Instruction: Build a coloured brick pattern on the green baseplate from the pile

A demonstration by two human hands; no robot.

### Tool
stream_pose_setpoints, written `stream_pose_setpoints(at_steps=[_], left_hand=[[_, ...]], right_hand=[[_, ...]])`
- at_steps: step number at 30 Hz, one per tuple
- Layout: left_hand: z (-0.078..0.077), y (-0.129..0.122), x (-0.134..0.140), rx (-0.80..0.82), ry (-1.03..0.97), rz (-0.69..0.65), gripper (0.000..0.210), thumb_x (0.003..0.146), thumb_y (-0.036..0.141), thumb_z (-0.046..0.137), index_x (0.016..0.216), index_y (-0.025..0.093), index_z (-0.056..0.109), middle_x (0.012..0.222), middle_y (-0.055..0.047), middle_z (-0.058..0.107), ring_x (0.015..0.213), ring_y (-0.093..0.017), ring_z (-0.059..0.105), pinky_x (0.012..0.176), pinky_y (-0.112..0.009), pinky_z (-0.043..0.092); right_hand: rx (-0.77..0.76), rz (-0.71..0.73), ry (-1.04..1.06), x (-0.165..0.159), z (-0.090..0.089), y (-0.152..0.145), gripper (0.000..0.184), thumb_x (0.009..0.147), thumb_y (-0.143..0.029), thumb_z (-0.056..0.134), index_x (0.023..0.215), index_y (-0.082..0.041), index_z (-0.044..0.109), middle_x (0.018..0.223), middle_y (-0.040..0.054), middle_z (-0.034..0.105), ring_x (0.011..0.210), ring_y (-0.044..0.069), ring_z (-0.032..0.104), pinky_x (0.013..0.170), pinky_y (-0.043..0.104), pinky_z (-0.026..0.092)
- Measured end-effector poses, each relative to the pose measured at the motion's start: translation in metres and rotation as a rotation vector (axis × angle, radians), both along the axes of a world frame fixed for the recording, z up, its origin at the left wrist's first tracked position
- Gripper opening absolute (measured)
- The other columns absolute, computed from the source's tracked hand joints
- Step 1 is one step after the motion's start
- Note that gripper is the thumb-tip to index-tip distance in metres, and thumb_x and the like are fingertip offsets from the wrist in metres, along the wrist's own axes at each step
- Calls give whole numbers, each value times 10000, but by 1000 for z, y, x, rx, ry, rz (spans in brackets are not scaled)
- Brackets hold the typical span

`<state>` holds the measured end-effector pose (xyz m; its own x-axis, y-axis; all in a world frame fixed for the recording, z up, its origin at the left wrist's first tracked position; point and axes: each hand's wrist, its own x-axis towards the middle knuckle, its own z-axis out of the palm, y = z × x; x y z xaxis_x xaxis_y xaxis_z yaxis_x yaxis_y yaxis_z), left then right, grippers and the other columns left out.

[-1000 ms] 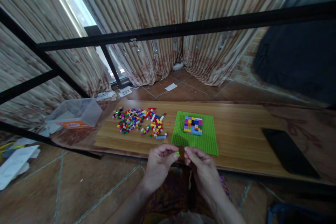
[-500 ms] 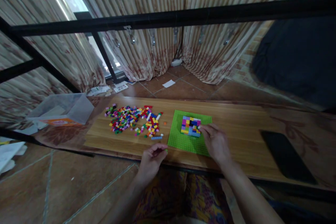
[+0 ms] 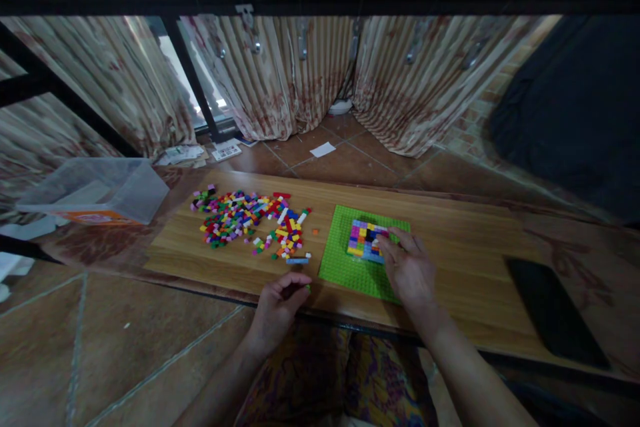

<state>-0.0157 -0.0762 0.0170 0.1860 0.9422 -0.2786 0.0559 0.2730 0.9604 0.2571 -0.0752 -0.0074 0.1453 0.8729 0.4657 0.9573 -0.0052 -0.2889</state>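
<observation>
A flat square build of mixed-colour toy bricks point(image 3: 361, 239) sits on a green studded baseplate point(image 3: 334, 267). My right hand point(image 3: 413, 273) reaches over its right side, thumb and fingers pinched together at the top of the build. What looks like a small white toy brick shows at those fingertips, partly hidden. Near the table's front edge, left of the baseplate, my left hand point(image 3: 280, 307) is closed with a small green toy brick point(image 3: 309, 287) peeking out at its fingertips.
Loose bricks point(image 3: 235, 220) lie in a pile on the wooden table point(image 3: 460, 247). A long blue brick point(image 3: 297, 261) and an orange brick point(image 3: 315, 231) lie nearer the baseplate. A clear plastic bin point(image 3: 145, 193) stands left; a dark flat slab point(image 3: 555, 313) lies right.
My right hand's fingertips have moved left, further over the build. My left hand stays near the front edge with the green brick. The camera view has shifted slightly.
</observation>
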Motion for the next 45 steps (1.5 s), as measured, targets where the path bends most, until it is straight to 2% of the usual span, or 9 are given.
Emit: stream_pose_setpoints(at_steps=[7, 13, 17, 26, 29, 35, 39, 45], left_hand=[[-3, 0, -1, -10, -20, -10, 177, 689, 267, 714, 837, 171, 729, 646, 15, 611, 599, -115, 490, 572, -217, 372], [-6, 1, -2, -9, -5, -34, 183, 686, 271, 704, 838, 171, 726, 678, 9, 622, 623, -121, 496, 598, -223, 382], [-5, 2, -2, -10, -11, -37, 185, 682, 271, 706, 836, 170, 726, 694, 5, 627, 645, -125, 506, 619, -225, 390], [-9, 0, -2, -17, -22, -51, 192, 696, 284, 714, 853, 174, 725, 680, 12, 615, 628, -122, 502, 599, -223, 385], [-8, 1, -2, -10, -21, -40, 180, 688, 278, 717, 837, 177, 729, 684, 10, 624, 633, -124, 512, 604, -224, 392], [-6, 1, -1, -22, -28, -46, 183, 686, 280, 717, 835, 173, 726, 671, 13, 620, 621, -120, 506, 597, -222, 387], [-6, 1, 0, -13, -36, -37, 177, 680, 272, 724, 827, 173, 728, 685, 9, 628, 630, -121, 513, 605, -222, 399], [-7, 1, 0, -5, -29, -52, 189, 683, 306, 721, 821, 178, 725, 663, 9, 615, 614, -121, 501, 581, -219, 385]], right_hand=[[-3, 7, 165, -3, 0, 2, 361, 948, -451, 443, 997, -278, 756, 1243, 57, 643, 1037, 250, 562, 947, 452, 451], [56, 27, 251, 0, -4, 3, 341, 923, -466, 494, 1030, -256, 740, 1210, 73, 659, 1117, 242, 556, 989, 459, 433], [89, -22, 329, -1, -4, 1, 373, 884, -508, 543, 1050, -233, 732, 1180, 94, 663, 1095, 247, 577, 983, 455, 443], [41, -170, 600, -6, -1, -3, 450, 799, -567, 612, 1037, -201, 721, 1148, 112, 667, 1017, 249, 616, 854, 411, 495], [31, -178, 637, -6, 0, 0, 484, 767, -581, 632, 1044, -194, 718, 1121, 111, 672, 957, 237, 617, 854, 411, 488], [-18, -251, 730, -8, 0, 8, 569, 727, -596, 641, 1097, -168, 706, 1022, 113, 692, 837, 215, 616, 759, 372, 496], [-47, -305, 781, -7, -4, 12, 606, 697, -593, 666, 1117, -158, 703, 1004, 122, 702, 828, 222, 632, 749, 375, 497], [-46, -310, 811, -7, -8, 14, 600, 702, -585, 664, 1123, -158, 697, 1011, 124, 713, 823, 223, 647, 748, 373, 501]])
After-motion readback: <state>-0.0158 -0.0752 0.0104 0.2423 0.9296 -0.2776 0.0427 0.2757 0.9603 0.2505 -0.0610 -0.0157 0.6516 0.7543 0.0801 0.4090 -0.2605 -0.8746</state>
